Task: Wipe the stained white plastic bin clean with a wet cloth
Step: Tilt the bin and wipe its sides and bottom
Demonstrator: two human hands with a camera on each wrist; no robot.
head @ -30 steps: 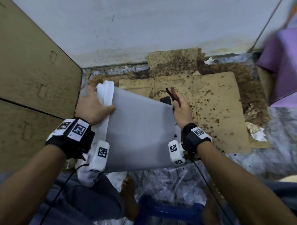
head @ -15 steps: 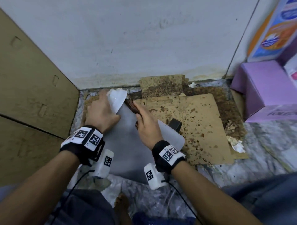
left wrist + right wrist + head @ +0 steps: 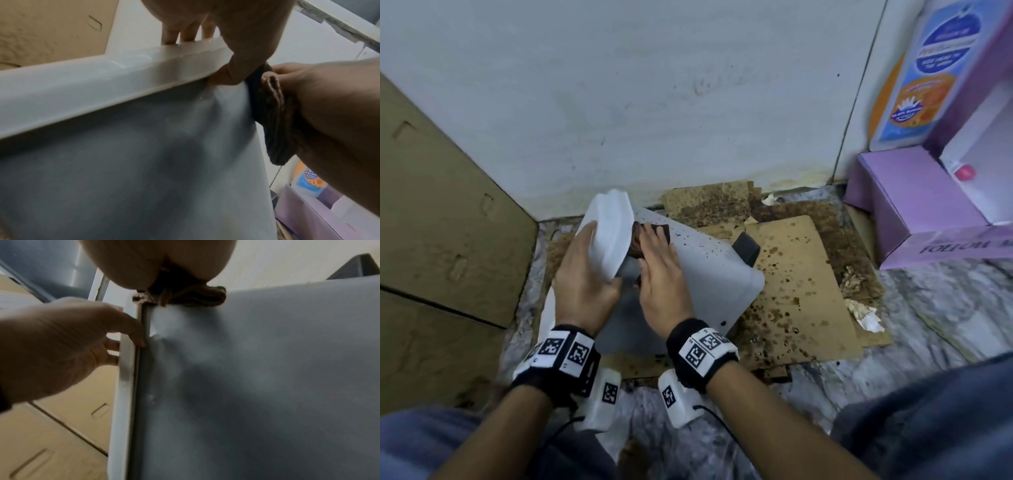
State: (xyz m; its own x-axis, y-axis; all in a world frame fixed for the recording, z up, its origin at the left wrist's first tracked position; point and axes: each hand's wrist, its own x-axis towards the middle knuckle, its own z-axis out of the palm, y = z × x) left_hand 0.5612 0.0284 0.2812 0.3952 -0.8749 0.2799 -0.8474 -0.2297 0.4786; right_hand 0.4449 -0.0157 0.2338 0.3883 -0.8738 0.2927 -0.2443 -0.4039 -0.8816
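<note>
Bin (image 3: 688,274) lies on its side on stained cardboard (image 3: 801,291) on the floor, rim toward 10 o'clock. Our left hand (image 3: 585,274) grips the white rim (image 3: 609,233), thumb on the outer wall, fingers curled over the edge. Our right hand (image 3: 659,274) presses a dark cloth (image 3: 635,240) flat against the wall just beside the rim, fingers nearly straight. Specks remain toward 2 o'clock of the cloth.

Risks: the wall looks wet, so a hard stroke could slide the bin against the left grip. Dirty cardboard underneath could re-soil the wiped side if we roll it.
</note>
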